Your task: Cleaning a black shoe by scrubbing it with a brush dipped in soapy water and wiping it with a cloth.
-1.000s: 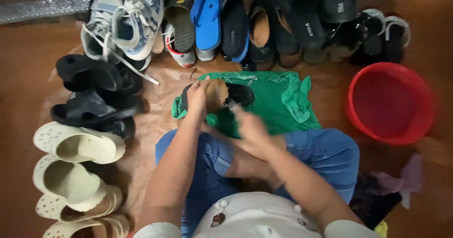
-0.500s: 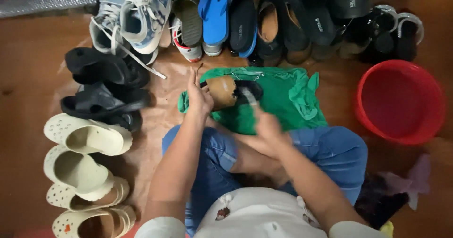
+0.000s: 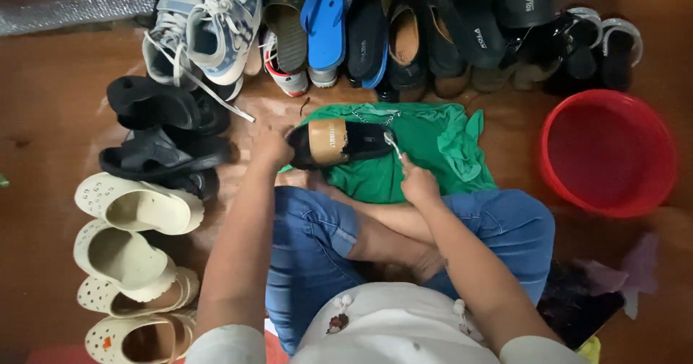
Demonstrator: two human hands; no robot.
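Left hand (image 3: 271, 147) gripping a black sandal (image 3: 339, 142) over green cloth (image 3: 426, 147), right hand (image 3: 419, 185) clamped on a small tool (image 3: 393, 144) at its heel.

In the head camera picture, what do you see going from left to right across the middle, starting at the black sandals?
Black strappy sandals → left hand → black slipper with tan strap → right hand → crumpled green cloth → round red plastic basin.

Dim, warm indoor light, mild blur.
Glare streaks the silver sheet (image 3: 65, 14) at the floor's (image 3: 43, 119) far edge; soft shadows.
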